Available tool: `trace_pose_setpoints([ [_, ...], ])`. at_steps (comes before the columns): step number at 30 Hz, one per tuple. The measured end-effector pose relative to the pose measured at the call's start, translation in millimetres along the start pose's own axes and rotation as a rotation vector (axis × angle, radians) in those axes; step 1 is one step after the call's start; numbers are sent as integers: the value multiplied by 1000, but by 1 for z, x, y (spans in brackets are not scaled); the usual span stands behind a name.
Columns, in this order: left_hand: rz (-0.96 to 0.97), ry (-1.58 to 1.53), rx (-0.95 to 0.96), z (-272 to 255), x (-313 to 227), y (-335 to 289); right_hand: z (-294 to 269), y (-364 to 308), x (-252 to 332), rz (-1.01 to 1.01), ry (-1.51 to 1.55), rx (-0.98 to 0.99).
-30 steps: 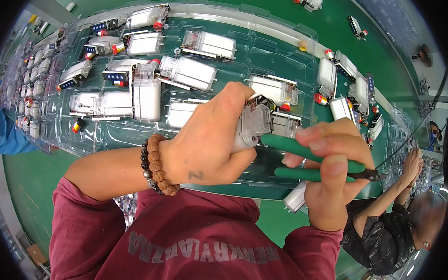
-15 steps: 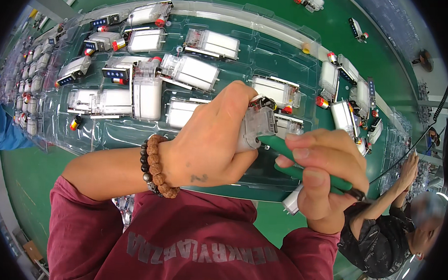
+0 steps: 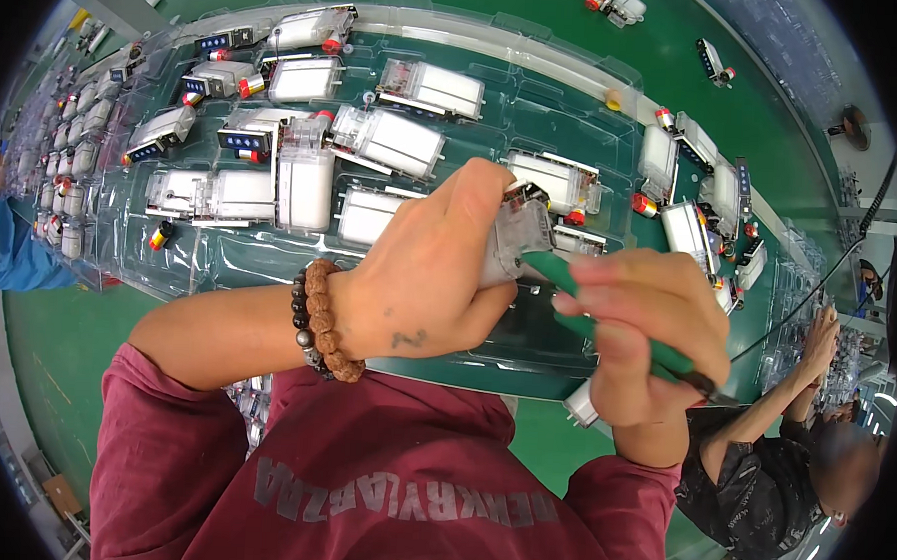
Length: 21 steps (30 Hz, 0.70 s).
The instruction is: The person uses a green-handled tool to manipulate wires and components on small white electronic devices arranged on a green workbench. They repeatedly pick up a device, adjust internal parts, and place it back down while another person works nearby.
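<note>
My left hand [image 3: 419, 269], with beaded bracelets at the wrist, is closed around a white unit with a clear plastic end [image 3: 521, 228]. Dark parts and wires show at the unit's top; its lower body is hidden by my fingers. In my right hand [image 3: 657, 329] are green-handled pliers [image 3: 554, 272], gripped with their dark metal head pointing down and to the right. One green handle end touches or nearly touches the clear end of the unit; contact cannot be made out for certain.
Under my hands lies a clear plastic tray [image 3: 445, 356] on a green table, with several similar white units [image 3: 390, 139] and a small red-and-yellow cylinder [image 3: 160, 234]. More units [image 3: 686, 230] lie to the right. A co-worker [image 3: 760, 474] sits at the far right, near a coiled cord [image 3: 882, 199].
The tray and units at the left appear shifted slightly right and up. My right hand and the pliers have moved a little up and left, while both grips stay the same.
</note>
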<state>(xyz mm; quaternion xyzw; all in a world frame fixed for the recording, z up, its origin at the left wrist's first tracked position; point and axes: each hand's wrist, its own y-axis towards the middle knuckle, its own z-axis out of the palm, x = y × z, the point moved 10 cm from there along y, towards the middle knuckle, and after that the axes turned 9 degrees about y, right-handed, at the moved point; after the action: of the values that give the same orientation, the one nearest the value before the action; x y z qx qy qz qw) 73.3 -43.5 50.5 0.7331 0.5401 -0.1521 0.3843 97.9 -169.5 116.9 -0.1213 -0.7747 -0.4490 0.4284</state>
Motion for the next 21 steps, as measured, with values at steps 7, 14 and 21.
trace_pose_setpoints([
  [7,-40,-5,32,2,4,-1,-11,-4,-13,150,167,-130],
  [14,-19,0,-48,0,4,-3,-3,-2,-23,214,165,-69],
  [21,-58,-17,18,2,7,-2,10,13,-1,-16,-65,129],
])
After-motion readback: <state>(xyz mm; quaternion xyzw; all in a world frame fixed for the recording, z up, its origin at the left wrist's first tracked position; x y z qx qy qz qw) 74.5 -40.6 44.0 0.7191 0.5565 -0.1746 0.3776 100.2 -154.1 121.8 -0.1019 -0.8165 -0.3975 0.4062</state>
